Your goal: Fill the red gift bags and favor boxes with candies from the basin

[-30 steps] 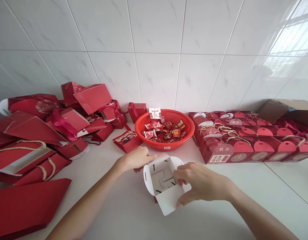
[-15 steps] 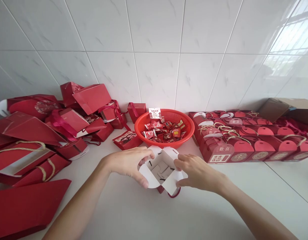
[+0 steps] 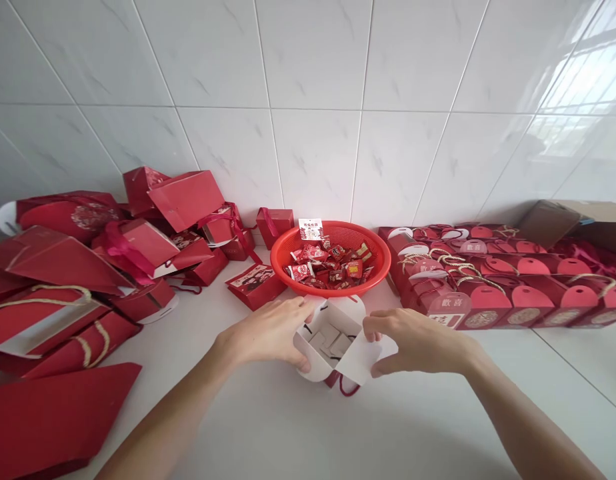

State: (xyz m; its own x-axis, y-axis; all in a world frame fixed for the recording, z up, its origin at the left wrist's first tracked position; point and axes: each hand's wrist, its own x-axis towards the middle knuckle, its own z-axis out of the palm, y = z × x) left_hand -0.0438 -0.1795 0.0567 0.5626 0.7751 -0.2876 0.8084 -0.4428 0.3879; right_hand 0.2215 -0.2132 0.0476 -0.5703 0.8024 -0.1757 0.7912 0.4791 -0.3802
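A small box [image 3: 333, 340] with a white inside stands with its flaps spread and its top uncovered, and a dark red cord loops out at its near side. My left hand [image 3: 273, 333] is curved around the box's left side, its thumb on the near left flap. My right hand [image 3: 413, 340] is at the right side, fingers and thumb closed about the right flap. Just behind the box sits a red plastic basket [image 3: 383, 267] holding wrapped sweets [image 3: 333, 261] and a small white printed card [image 3: 311, 229].
Red boxes and bags [image 3: 188, 197] are piled at the left. A flat red box [image 3: 255, 285] lies left of the basket. Rows of closed red boxes [image 3: 488, 303] with cord handles stand at the right, near a brown cardboard box [image 3: 558, 220]. A tiled wall rises behind.
The box and both my hands have shifted a little to the right. The box has turned slightly, and its right flaps spread farther outward.
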